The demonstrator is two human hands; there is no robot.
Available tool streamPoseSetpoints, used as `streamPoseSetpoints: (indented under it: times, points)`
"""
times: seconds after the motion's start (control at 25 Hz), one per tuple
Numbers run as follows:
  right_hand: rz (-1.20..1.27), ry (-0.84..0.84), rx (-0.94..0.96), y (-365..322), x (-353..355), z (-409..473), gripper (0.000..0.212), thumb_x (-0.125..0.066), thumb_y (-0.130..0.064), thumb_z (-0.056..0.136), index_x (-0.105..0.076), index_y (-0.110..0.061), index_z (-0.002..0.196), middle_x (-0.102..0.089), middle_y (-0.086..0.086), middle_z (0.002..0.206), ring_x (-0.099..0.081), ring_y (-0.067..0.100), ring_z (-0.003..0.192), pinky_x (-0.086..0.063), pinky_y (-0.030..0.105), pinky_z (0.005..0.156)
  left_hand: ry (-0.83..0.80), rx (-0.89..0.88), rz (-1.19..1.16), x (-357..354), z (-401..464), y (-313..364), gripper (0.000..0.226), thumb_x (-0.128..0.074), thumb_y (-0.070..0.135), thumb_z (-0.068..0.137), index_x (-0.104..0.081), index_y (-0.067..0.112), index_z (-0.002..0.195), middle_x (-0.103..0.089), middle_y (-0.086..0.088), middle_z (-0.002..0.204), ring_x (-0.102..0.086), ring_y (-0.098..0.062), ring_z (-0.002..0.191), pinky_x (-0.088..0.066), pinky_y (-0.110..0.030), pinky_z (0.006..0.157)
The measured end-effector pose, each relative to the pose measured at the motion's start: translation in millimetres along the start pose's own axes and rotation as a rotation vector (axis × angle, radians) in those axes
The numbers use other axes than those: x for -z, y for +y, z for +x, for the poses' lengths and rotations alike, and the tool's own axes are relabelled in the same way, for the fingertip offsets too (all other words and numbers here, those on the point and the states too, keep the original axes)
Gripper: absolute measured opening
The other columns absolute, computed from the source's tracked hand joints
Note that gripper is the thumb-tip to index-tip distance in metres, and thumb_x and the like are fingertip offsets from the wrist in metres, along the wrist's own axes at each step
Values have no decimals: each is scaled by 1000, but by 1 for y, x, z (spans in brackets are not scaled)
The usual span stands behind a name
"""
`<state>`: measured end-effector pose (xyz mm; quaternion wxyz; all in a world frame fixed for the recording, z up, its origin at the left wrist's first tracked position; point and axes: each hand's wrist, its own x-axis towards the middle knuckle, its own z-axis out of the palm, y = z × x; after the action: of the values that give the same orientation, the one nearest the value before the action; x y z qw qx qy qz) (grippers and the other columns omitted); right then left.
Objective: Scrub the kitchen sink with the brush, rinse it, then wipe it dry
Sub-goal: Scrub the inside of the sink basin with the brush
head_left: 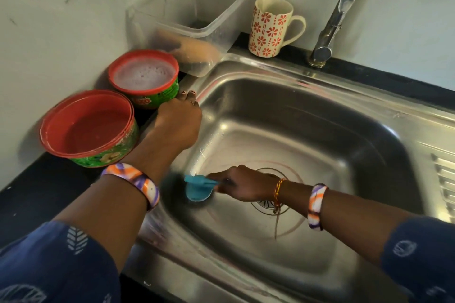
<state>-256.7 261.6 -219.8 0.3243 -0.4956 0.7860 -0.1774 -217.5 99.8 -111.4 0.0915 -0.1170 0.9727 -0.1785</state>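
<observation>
The steel sink [307, 115] fills the middle of the view, with its round drain [268, 204] partly hidden under my right wrist. My right hand [243, 186] grips the handle of a blue brush [198, 189] whose dark bristles press against the sink's left inner wall. The brush is blurred. My left hand [178, 122] rests on the sink's left rim, fingers curled over the edge beside a soap tub, holding nothing.
Two red-rimmed green tubs stand on the black counter at left: the near tub [88, 128] is empty, the far tub [144, 76] holds foam. A clear plastic box [187, 19], a flowered mug [270, 27] and the tap [332, 24] stand behind the sink.
</observation>
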Motion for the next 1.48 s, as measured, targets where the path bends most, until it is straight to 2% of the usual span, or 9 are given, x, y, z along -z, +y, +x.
streamPoseSetpoints:
  times: [0.2,0.44,0.52,0.64,0.88,1.08,1.24,1.36,1.48]
  points:
    - [-155,397,-492,41,63,30,37,-41,-21,97,-51,-17,133,-57,17,130,-53,35,119,-42,34,96,6,-1,8,4,0,1,56,-40,13,96,-22,5,148,-12,-11,158,-20,-25,144,-39,-38,104]
    - [-20,-131,41,-2,10,-1,36,-49,-26,96,-53,-26,133,-61,1,128,-59,18,114,-43,26,97,14,-13,41,0,1,0,57,-42,12,94,-23,5,147,-13,-11,157,-22,-25,143,-42,-37,101]
    - [-155,100,-5,13,30,16,37,-46,-24,97,-53,-26,133,-59,4,131,-57,24,118,-43,31,99,13,-12,43,2,1,0,56,-41,12,94,-24,5,147,-13,-12,157,-22,-26,143,-42,-37,101]
    - [-185,387,-430,37,68,31,38,-42,-20,97,-52,-19,134,-56,15,132,-52,34,121,-41,34,98,18,-14,59,4,1,3,55,-41,14,95,-24,5,147,-15,-13,157,-25,-27,141,-43,-37,99]
    - [-32,-141,-24,-7,15,7,36,-48,-28,96,-54,-25,132,-60,0,131,-57,15,115,-42,27,98,15,-14,70,3,1,2,56,-44,13,94,-25,5,147,-16,-11,157,-25,-26,142,-44,-37,98]
    - [-180,322,-359,28,68,29,37,-42,-22,98,-53,-20,133,-57,12,132,-55,27,120,-42,29,97,28,-2,61,5,1,2,55,-45,12,93,-28,5,145,-24,-12,153,-33,-27,137,-45,-38,95]
    - [195,-4,-175,7,30,12,36,-49,-22,95,-57,-20,130,-60,8,84,-54,9,54,-43,18,54,28,-12,85,4,0,0,50,-44,11,93,-35,5,142,-30,-12,149,-38,-27,132,-47,-37,91]
    - [139,-204,-107,4,22,4,34,-50,-31,95,-57,-28,128,-57,11,73,-46,16,53,-38,24,52,26,-20,94,5,2,-1,45,-50,11,90,-44,6,135,-41,-11,137,-46,-26,124,-49,-35,84]
    - [-50,159,-267,24,62,19,37,-46,-25,98,-54,-20,133,-67,14,108,-67,14,87,-44,18,71,32,-24,103,5,2,-2,44,-51,14,91,-45,5,133,-43,-11,134,-48,-27,122,-48,-36,86]
